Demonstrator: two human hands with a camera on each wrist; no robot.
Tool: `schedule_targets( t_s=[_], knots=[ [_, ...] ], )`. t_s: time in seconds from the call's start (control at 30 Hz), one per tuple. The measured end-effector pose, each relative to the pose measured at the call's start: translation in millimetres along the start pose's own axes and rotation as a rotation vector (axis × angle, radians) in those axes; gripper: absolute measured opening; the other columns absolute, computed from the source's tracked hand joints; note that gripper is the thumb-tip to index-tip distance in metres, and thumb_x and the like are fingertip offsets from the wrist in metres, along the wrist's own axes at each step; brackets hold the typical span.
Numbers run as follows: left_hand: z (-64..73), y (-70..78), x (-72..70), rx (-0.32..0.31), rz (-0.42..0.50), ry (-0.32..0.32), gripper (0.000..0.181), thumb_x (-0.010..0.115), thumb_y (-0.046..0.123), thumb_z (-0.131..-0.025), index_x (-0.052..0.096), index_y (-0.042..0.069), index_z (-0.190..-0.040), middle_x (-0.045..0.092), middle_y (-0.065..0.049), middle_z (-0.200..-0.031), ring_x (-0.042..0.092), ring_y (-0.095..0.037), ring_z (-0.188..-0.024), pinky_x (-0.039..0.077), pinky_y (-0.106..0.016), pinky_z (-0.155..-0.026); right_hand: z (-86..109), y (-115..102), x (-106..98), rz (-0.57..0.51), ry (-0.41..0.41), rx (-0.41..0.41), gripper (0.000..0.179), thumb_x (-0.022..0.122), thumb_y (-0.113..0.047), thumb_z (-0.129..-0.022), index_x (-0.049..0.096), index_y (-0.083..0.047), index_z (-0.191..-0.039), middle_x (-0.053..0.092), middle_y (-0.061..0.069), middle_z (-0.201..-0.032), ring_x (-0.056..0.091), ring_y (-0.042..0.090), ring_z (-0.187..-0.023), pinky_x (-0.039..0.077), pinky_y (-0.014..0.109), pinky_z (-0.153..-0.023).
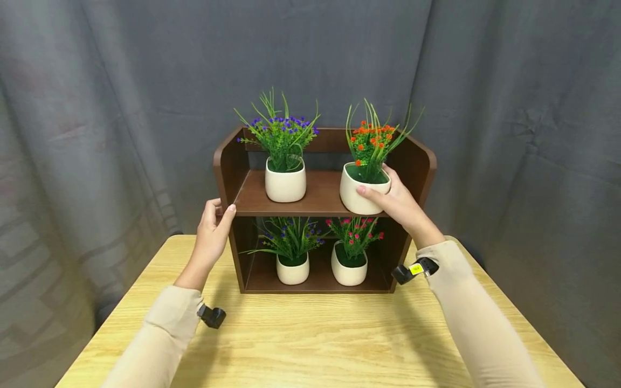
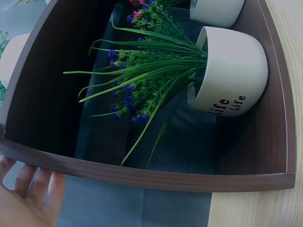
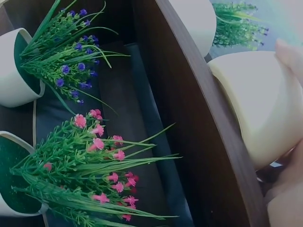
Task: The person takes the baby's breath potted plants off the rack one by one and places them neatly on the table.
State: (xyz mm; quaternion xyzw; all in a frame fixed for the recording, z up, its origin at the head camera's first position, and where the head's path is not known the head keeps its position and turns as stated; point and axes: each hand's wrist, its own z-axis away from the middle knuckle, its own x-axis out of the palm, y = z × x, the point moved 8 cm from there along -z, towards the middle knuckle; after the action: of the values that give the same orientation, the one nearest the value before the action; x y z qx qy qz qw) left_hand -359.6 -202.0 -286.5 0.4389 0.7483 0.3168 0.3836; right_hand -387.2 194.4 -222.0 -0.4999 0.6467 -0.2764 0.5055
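A dark brown two-tier shelf stands on the table. My left hand grips its left side panel at the height of the middle board, thumb at the front edge and fingers on the outside. With my right hand I hold a white pot of orange flowers at the right front of the upper tier, thumb on its front. The pot is slightly tilted; whether its base fully rests on the board cannot be told. Left of it stands a white pot of purple flowers.
On the lower tier stand another pot of purple flowers, lettered "Life" in the left wrist view, and a pot of pink flowers. The light wooden table reaches out in front. Grey curtains hang behind.
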Motion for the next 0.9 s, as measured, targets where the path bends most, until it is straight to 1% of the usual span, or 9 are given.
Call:
schedule_targets(
  t_s=[0.17,0.37,0.6,0.7,0.8,0.9],
  knots=[
    [0.2,0.2,0.3,0.002,-0.012,-0.001,0.042,0.050,0.034,-0.105,0.045,0.003,-0.133,0.052,-0.016,-0.116,0.049,-0.022,-0.103,0.038,-0.036,-0.087,4.9,-2,-1,0.015,-0.016,-0.003,0.101,0.074,-0.041,-0.088,0.010,-0.011,-0.160,0.046,0.017,-0.144,0.046,0.027,-0.130,0.036,0.048,-0.107],
    [0.4,0.4,0.5,-0.003,-0.006,-0.005,0.041,0.050,0.034,-0.105,0.045,0.003,-0.132,0.051,-0.015,-0.116,0.048,-0.022,-0.103,0.037,-0.037,-0.088,12.9,-9,-5,0.033,-0.035,-0.003,0.101,0.074,-0.041,-0.088,0.010,-0.010,-0.160,0.045,0.015,-0.145,0.043,0.027,-0.132,0.032,0.048,-0.110],
    [-0.5,-0.2,0.4,0.004,-0.008,0.000,0.042,0.050,0.034,-0.105,0.044,0.002,-0.132,0.051,-0.015,-0.117,0.047,-0.022,-0.104,0.037,-0.037,-0.088,27.8,-15,-16,0.128,-0.046,0.028,0.101,0.075,-0.044,-0.087,0.011,-0.013,-0.160,0.042,0.013,-0.147,0.039,0.026,-0.134,0.028,0.050,-0.112],
    [-0.5,-0.5,0.1,0.006,-0.010,0.004,0.042,0.049,0.034,-0.105,0.044,0.002,-0.132,0.051,-0.016,-0.117,0.048,-0.023,-0.105,0.038,-0.038,-0.088,33.5,-16,-19,0.147,-0.054,0.037,0.100,0.075,-0.046,-0.087,0.013,-0.014,-0.159,0.043,0.011,-0.146,0.039,0.025,-0.134,0.028,0.050,-0.112],
    [-0.5,-1.2,0.4,0.008,-0.015,0.004,0.044,0.050,0.036,-0.105,0.045,0.003,-0.133,0.051,-0.017,-0.118,0.048,-0.025,-0.106,0.038,-0.039,-0.088,39.4,-17,-22,0.160,-0.055,0.038,0.098,0.075,-0.044,-0.087,0.015,-0.016,-0.159,0.048,0.012,-0.142,0.042,0.025,-0.132,0.029,0.049,-0.111],
    [-0.5,-1.4,-0.6,0.011,-0.025,0.005,0.044,0.049,0.037,-0.105,0.045,0.003,-0.134,0.051,-0.018,-0.119,0.048,-0.026,-0.108,0.038,-0.040,-0.088,43.4,-19,-23,0.182,-0.064,0.013,0.095,0.074,-0.042,-0.089,0.016,-0.015,-0.159,0.051,0.014,-0.139,0.045,0.028,-0.130,0.030,0.050,-0.109]
  ],
)
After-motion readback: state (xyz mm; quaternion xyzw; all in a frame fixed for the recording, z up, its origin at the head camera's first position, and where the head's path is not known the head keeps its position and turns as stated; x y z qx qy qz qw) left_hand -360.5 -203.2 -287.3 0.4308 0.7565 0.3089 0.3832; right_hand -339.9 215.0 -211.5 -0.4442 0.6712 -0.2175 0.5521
